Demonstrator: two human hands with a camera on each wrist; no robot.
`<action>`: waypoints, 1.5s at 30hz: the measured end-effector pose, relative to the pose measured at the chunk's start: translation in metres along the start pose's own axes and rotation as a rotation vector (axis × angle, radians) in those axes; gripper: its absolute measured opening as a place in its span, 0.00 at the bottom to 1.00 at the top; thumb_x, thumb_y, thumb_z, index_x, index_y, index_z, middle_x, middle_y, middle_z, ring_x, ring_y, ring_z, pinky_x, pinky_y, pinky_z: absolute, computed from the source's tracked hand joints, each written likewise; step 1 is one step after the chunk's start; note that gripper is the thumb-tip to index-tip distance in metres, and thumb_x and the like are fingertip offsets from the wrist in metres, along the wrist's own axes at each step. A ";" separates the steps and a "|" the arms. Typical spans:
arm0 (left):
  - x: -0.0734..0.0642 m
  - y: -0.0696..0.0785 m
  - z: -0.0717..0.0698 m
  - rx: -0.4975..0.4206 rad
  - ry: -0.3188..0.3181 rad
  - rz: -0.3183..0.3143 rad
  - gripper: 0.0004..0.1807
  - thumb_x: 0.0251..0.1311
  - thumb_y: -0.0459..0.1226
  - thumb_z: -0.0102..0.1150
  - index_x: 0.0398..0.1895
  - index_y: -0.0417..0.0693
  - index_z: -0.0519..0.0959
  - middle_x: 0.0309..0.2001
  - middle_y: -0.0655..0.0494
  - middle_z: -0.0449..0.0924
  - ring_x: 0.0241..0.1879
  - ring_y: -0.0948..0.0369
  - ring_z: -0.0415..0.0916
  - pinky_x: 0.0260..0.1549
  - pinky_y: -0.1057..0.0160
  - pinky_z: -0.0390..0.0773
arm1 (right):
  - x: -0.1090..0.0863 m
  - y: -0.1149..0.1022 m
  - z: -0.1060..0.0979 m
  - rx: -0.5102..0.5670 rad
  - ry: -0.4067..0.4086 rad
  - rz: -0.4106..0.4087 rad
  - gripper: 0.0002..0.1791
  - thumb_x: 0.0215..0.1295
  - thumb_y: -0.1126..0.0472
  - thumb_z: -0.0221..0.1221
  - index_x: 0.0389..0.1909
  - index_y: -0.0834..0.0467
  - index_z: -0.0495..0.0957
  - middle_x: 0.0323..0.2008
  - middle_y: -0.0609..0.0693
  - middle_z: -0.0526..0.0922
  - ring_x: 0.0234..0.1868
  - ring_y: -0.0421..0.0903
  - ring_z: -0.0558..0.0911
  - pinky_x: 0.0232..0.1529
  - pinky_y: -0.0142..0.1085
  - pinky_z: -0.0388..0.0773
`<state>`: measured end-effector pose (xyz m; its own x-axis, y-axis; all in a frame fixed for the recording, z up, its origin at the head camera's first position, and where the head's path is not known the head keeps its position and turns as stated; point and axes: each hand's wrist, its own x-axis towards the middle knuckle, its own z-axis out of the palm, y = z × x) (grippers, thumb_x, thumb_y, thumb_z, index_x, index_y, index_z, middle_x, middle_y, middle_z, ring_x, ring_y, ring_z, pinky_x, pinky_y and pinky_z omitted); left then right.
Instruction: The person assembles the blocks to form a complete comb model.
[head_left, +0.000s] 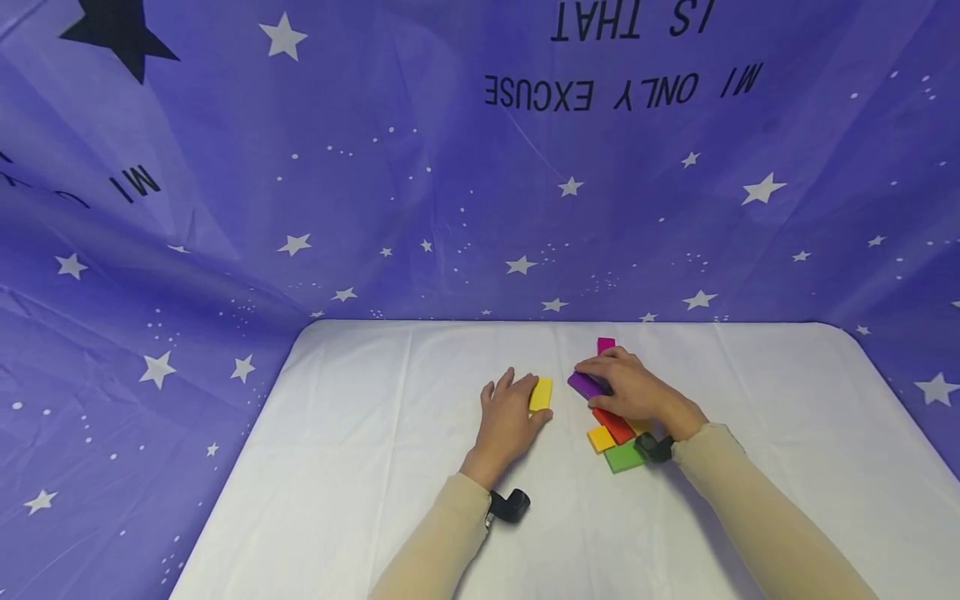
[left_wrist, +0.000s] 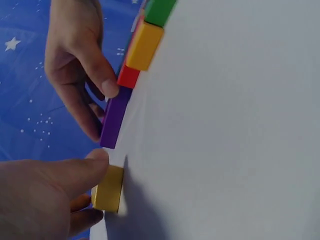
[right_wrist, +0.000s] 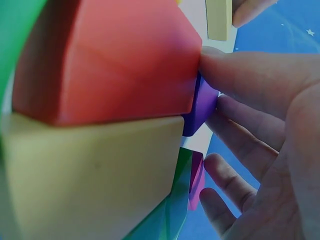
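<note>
My left hand (head_left: 506, 423) holds a yellow block (head_left: 541, 394) at the table's middle, thumb at its near end and fingers at the far end. To the right, my right hand (head_left: 636, 390) pinches a purple block (head_left: 585, 385) between thumb and fingers. That block lies slanted, its near end close to a red block (head_left: 615, 427). In the right wrist view the red block (right_wrist: 130, 60) looms large and the thumb is over the purple block (right_wrist: 201, 105). A gap separates the yellow block (left_wrist: 108, 189) from the purple one (left_wrist: 115, 117) in the left wrist view.
Beside the red block lie a small orange-yellow block (head_left: 601, 439) and a green block (head_left: 624, 457). A magenta block (head_left: 606, 344) shows beyond my right hand. Teal (right_wrist: 165, 215) and pale yellow (right_wrist: 95, 170) blocks appear beneath it. Starry purple cloth (head_left: 450, 208) borders the white table (head_left: 337, 467).
</note>
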<state>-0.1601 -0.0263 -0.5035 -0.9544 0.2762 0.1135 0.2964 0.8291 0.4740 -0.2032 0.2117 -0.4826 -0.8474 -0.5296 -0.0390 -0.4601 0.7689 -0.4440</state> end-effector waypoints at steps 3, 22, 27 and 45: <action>0.002 -0.003 -0.004 0.005 -0.034 0.038 0.34 0.61 0.48 0.69 0.69 0.47 0.73 0.69 0.54 0.72 0.74 0.48 0.58 0.69 0.40 0.55 | 0.000 0.000 0.000 0.005 -0.008 0.008 0.33 0.60 0.59 0.70 0.67 0.60 0.74 0.64 0.57 0.77 0.65 0.61 0.66 0.63 0.61 0.69; -0.002 -0.033 -0.020 -0.110 0.066 -0.029 0.32 0.55 0.41 0.74 0.62 0.36 0.78 0.64 0.46 0.76 0.63 0.47 0.70 0.59 0.50 0.68 | -0.001 -0.003 -0.003 0.010 -0.011 0.010 0.33 0.60 0.59 0.71 0.67 0.61 0.75 0.63 0.58 0.77 0.64 0.60 0.66 0.61 0.59 0.70; -0.005 -0.043 -0.022 -0.111 0.084 -0.049 0.32 0.55 0.41 0.74 0.62 0.36 0.78 0.64 0.46 0.76 0.63 0.48 0.70 0.58 0.50 0.69 | 0.001 -0.004 -0.002 -0.002 -0.003 -0.005 0.33 0.60 0.58 0.71 0.66 0.62 0.75 0.63 0.58 0.78 0.62 0.59 0.68 0.61 0.56 0.69; -0.013 -0.056 -0.026 -0.238 0.071 -0.080 0.34 0.58 0.44 0.72 0.66 0.37 0.75 0.68 0.48 0.73 0.69 0.48 0.68 0.69 0.50 0.65 | 0.000 -0.003 -0.001 0.013 0.017 0.020 0.39 0.59 0.55 0.72 0.70 0.62 0.70 0.66 0.61 0.74 0.65 0.61 0.65 0.64 0.60 0.64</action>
<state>-0.1652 -0.0887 -0.5090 -0.9772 0.1723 0.1240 0.2103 0.7067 0.6755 -0.2015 0.2097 -0.4804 -0.8607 -0.5080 -0.0333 -0.4394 0.7744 -0.4553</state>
